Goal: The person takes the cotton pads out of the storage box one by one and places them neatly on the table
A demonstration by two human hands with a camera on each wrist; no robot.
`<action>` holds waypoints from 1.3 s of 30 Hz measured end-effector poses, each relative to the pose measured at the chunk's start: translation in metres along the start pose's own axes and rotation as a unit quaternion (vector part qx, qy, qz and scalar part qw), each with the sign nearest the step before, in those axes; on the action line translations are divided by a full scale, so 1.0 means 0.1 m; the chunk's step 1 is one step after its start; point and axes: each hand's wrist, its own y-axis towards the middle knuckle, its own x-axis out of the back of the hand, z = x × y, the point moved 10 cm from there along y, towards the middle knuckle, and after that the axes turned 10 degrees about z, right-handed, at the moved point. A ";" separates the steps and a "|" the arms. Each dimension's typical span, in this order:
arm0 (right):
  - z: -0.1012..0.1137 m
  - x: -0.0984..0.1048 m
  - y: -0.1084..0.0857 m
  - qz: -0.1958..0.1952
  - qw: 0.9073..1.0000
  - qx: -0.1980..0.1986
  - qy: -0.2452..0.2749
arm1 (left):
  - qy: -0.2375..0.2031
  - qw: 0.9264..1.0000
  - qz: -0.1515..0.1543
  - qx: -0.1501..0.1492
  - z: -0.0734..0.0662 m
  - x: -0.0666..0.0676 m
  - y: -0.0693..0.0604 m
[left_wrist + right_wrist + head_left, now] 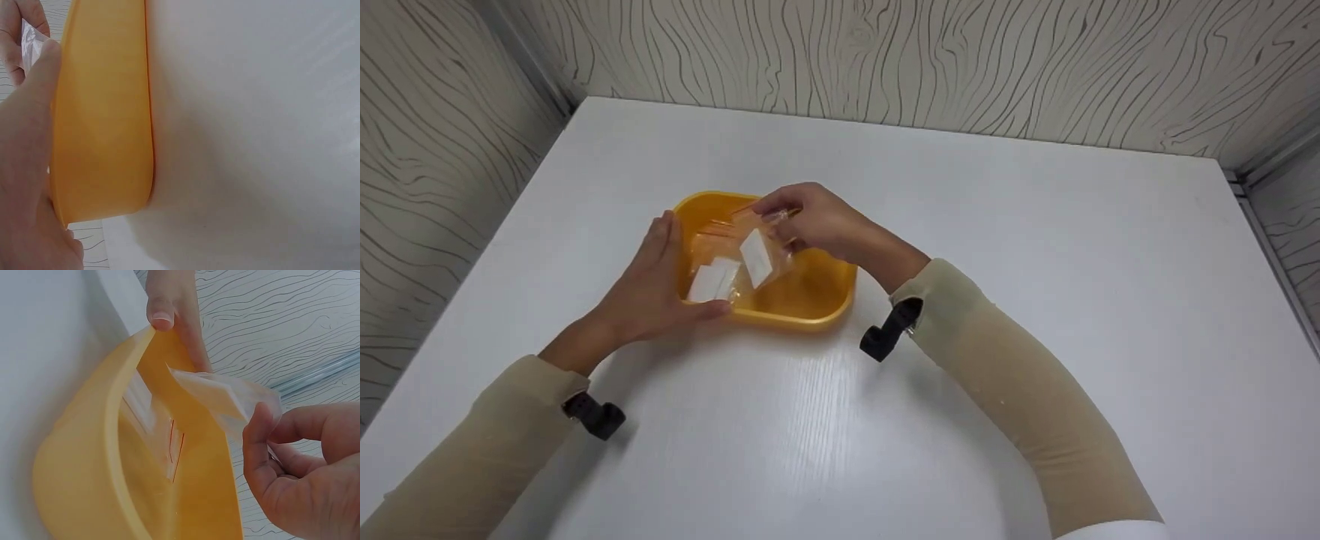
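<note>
A yellow plastic bin [799, 324] sits on the white table. My left hand [641, 304] holds its left end, fingers along the outer side and thumb over the near rim; that thumb [163, 320] also shows in the right wrist view. Above the bin's inside, my right hand [829, 221] pinches the upper edge of a clear plastic bag [756, 259] with a flat white piece in it. In the right wrist view this bag [219, 396] hangs tilted from thumb and fingers. Another clear bag with white contents [714, 281] lies at the bin's left, with red lines [171, 441] near its edge.
The white table [997, 225] extends around the bin on every side. Wood-patterned panels [885, 60] stand behind it and at both sides. A black camera mount [596, 416] is on the left wrist, another [891, 330] on the right.
</note>
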 end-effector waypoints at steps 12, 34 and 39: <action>-0.01 0.10 -0.16 -0.017 1.000 -0.002 0.018 | 0.010 1.000 -0.003 -0.006 -0.02 0.00 0.03; 0.00 0.34 -0.58 -0.024 0.999 0.021 0.024 | 0.021 1.000 -0.014 -0.019 -0.03 0.00 0.01; 0.00 0.40 -0.66 -0.029 0.999 0.024 0.023 | 0.019 1.000 -0.015 -0.019 -0.02 0.00 0.01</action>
